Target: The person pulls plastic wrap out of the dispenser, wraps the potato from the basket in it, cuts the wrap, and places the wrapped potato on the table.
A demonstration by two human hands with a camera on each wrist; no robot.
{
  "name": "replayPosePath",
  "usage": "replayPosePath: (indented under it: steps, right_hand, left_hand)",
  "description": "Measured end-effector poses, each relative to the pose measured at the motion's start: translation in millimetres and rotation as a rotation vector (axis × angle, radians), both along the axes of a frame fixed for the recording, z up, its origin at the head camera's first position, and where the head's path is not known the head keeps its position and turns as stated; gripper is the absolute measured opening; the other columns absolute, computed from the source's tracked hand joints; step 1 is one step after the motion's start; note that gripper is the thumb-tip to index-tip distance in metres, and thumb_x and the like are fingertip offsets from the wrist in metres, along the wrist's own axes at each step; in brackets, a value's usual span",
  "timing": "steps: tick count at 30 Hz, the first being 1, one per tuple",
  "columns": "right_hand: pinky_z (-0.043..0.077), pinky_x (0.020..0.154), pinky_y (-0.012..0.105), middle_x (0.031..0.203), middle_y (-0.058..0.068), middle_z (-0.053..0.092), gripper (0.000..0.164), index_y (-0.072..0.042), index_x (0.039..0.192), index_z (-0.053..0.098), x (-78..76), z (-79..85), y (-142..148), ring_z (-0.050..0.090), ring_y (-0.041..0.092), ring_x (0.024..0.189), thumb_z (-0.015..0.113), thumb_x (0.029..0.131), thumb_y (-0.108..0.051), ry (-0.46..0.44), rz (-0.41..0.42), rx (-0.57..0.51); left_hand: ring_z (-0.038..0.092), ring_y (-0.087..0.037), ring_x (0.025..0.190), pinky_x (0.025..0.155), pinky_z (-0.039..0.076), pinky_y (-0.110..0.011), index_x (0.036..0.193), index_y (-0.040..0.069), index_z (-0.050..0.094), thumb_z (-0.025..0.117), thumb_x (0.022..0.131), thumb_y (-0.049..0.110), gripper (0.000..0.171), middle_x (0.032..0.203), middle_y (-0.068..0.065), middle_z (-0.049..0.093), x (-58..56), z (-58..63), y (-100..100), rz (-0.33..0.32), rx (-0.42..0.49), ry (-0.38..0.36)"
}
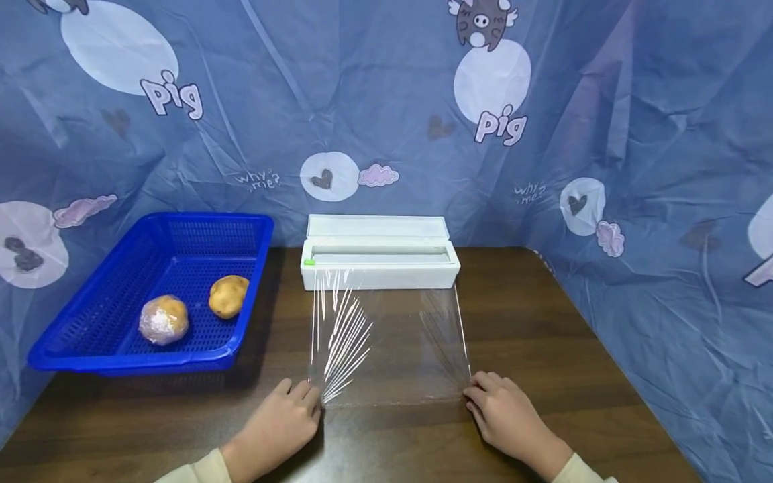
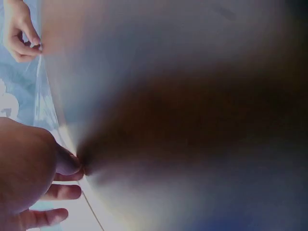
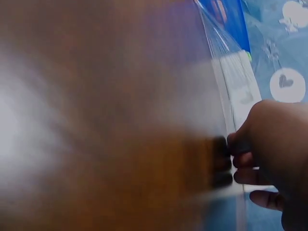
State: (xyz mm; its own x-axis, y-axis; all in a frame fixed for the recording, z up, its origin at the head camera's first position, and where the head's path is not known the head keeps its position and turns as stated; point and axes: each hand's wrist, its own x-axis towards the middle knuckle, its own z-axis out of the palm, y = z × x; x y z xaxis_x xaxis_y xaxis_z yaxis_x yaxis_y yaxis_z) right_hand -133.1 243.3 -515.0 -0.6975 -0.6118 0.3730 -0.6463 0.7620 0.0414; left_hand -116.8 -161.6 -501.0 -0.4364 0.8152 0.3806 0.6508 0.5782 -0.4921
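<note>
A sheet of clear plastic wrap [image 1: 398, 349] stretches from a white dispenser box [image 1: 380, 276] toward the near side of the table. My left hand [image 1: 280, 422] pinches its near left corner, where bright creases fan out. At the near right corner my right hand [image 1: 507, 416] pinches the film between thumb and fingers. In the left wrist view the left thumb [image 2: 67, 161] presses against a fingertip at the film's edge. The right wrist view shows the right hand [image 3: 269, 149] likewise at the edge. The box's lid [image 1: 377, 227] stands raised behind it.
On the left sits a blue plastic basket [image 1: 72, 355]. Inside are a potato wrapped in film [image 1: 164, 320] and a bare potato [image 1: 229, 296]. A green slider [image 1: 309, 261] shows at the box's left end. A blue printed cloth [image 1: 386, 121] hangs behind the brown table [image 1: 574, 382].
</note>
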Motion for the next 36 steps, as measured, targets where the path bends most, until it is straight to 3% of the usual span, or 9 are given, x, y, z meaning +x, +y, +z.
replayPosePath:
  steps: [4,9,17,24,30,33,36]
  right_hand:
    - [0.048,0.065,0.032,0.104,0.0,0.067,0.022,-0.007,0.105,0.078,7.9,2.9,-1.6,0.062,0.017,0.09,0.078,0.085,-0.018,0.028,-0.03,0.082]
    - [0.048,0.068,0.034,0.111,0.002,0.069,0.027,-0.008,0.11,0.078,11.9,5.2,-0.9,0.063,0.017,0.091,0.077,0.085,-0.018,0.039,-0.053,0.09]
    - [0.049,0.069,0.036,0.114,0.005,0.07,0.029,-0.005,0.11,0.077,15.9,-0.9,5.2,0.063,0.021,0.095,0.074,0.084,-0.016,0.072,-0.089,0.048]
    - [0.049,0.068,0.036,0.115,0.006,0.069,0.029,-0.005,0.11,0.076,17.3,-0.2,7.6,0.063,0.022,0.096,0.071,0.084,-0.017,0.076,-0.097,0.037]
    - [0.05,0.069,0.036,0.114,0.006,0.069,0.03,-0.005,0.109,0.076,16.8,7.7,8.9,0.063,0.021,0.097,0.078,0.082,-0.017,0.039,-0.125,0.065]
    - [0.051,0.071,0.038,0.114,0.006,0.069,0.03,-0.005,0.11,0.076,17.4,9.5,9.6,0.064,0.021,0.097,0.078,0.082,-0.017,0.013,-0.139,0.064]
    - [0.052,0.073,0.04,0.115,0.006,0.069,0.031,-0.005,0.111,0.076,19.6,9.2,9.7,0.063,0.022,0.098,0.078,0.083,-0.017,-0.011,-0.146,0.058]
  left_hand:
    - [0.052,-0.024,0.071,0.055,0.036,-0.035,0.069,0.005,0.068,0.041,0.083,0.01,0.031,0.08,-0.008,0.055,5.7,0.2,2.1,0.019,0.039,0.0]
    - [0.051,-0.024,0.069,0.055,0.039,-0.036,0.069,0.002,0.068,0.041,0.081,0.009,0.03,0.08,-0.011,0.054,11.4,0.9,2.3,0.053,0.055,-0.021]
    - [0.053,-0.026,0.07,0.052,0.04,-0.038,0.073,0.003,0.069,0.048,0.077,0.012,0.023,0.08,-0.011,0.052,13.4,1.9,4.1,0.099,0.117,-0.046]
    - [0.056,-0.026,0.071,0.053,0.043,-0.039,0.081,0.003,0.07,0.062,0.077,0.016,0.016,0.082,-0.009,0.055,13.2,5.4,2.8,0.137,0.157,-0.137]
    - [0.061,-0.024,0.075,0.059,0.047,-0.04,0.083,0.01,0.071,0.081,0.078,0.041,0.033,0.085,-0.005,0.061,7.4,26.9,3.4,0.168,0.075,-0.286]
    - [0.062,-0.023,0.076,0.06,0.048,-0.039,0.082,0.015,0.07,0.079,0.081,0.042,0.029,0.083,-0.002,0.061,-1.4,44.6,0.0,0.178,0.028,-0.366]
    - [0.06,-0.021,0.072,0.057,0.046,-0.036,0.08,0.017,0.069,0.078,0.083,0.036,0.022,0.079,0.001,0.059,-17.5,67.3,-8.8,0.14,0.064,-0.389]
